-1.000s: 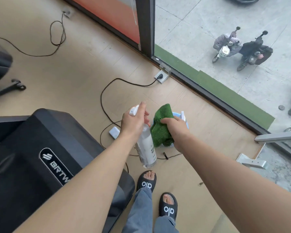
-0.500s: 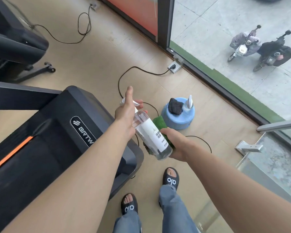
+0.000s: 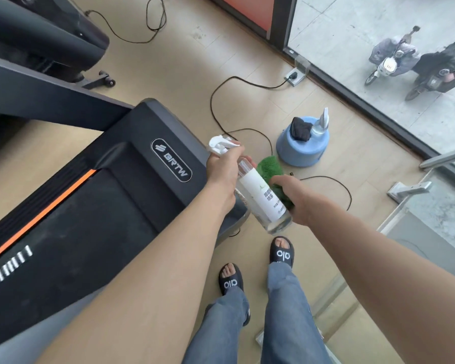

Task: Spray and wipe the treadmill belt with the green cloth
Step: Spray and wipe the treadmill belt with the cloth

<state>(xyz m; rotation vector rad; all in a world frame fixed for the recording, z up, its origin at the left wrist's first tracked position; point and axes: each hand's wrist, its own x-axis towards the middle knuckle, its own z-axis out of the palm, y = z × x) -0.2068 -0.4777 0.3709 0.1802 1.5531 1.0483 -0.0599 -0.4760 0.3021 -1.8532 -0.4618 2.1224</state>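
My left hand [image 3: 222,174] grips a clear spray bottle [image 3: 264,198] with a white label by its neck; the white trigger head [image 3: 220,145] points left toward the treadmill. My right hand [image 3: 298,199] holds the bunched green cloth [image 3: 271,170] just behind the bottle, over the floor. The black treadmill belt [image 3: 90,222] with its orange side stripe lies at the left, under my left forearm. Its black front cover [image 3: 168,143] bears a BRTW logo.
A blue upturned bucket [image 3: 300,149] on the floor carries a dark cloth and a second spray bottle. A black power cable [image 3: 221,85] loops to a floor socket [image 3: 294,74]. Another machine's base [image 3: 50,35] stands at top left. Glass wall on the right. My sandalled feet [image 3: 258,269] stand beside the treadmill.
The view has swung left, bringing the treadmill belt into sight. Both hands came back from the blue bucket with bottle and cloth and now hover beside the treadmill's front corner.
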